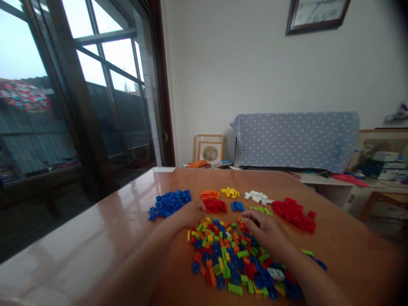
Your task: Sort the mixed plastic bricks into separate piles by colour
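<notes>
Your single-colour piles (pixel 174 202) lie apart, but a big mixed heap (pixel 228 257) is left unsorted, your left hand (pixel 194 212) and right hand (pixel 262 225) both curled, contents impossible to tell.

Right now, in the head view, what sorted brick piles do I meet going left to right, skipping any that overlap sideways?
Large blue pile → orange pile → yellow pile → white pile → large red pile.
</notes>
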Available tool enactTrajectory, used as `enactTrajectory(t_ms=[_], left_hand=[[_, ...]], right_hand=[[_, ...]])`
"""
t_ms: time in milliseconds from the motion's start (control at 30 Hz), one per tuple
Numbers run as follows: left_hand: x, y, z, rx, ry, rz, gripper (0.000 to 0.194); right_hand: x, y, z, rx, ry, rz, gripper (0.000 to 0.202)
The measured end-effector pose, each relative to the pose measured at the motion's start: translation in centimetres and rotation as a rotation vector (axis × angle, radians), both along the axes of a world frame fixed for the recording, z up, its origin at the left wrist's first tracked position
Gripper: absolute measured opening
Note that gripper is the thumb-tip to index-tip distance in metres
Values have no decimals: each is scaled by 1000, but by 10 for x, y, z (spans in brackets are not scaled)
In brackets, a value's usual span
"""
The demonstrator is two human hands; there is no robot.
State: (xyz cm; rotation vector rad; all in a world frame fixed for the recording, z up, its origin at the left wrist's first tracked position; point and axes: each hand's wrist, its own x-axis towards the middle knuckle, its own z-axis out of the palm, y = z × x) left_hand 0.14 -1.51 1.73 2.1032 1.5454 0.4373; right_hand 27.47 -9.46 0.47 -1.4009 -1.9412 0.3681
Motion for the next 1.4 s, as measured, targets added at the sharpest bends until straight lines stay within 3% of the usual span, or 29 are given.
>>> enactTrajectory(t_ms=[67, 200, 300, 433, 600, 767, 933, 1100, 1300, 1400], left_hand=[[-5, -14, 2, -44, 2, -64, 24], [-12, -38, 4, -83, -35, -315, 74], [-11, -51, -1, -118, 52, -386, 104], [-2, -62, -9, -96, 191, -470, 120], [10, -68, -10, -57, 188, -452, 114], [14, -70, -12, -8, 160, -408, 90], [18, -71, -19, 91, 113, -400, 68], [24, -73, -16, 174, 45, -417, 46], [27, -73, -18, 199, -25, -409, 34], [29, -72, -19, 208, -40, -405, 32]], right_hand=[[7, -4, 2, -83, -67, 37, 36], [11, -19, 9, -182, -182, 207, 59], [6, -25, 13, -222, -257, 282, 76], [0, -21, 9, -284, -372, 282, 81], [-5, -10, 2, -199, -389, 248, 46], [-9, -5, 1, -157, -362, 199, 17], [-10, -3, 2, -130, -327, 144, 16], [1, 6, -3, -93, -255, 70, 17], [37, 22, -9, -40, -166, -222, 27], [43, 26, -10, -33, -199, -270, 27]])
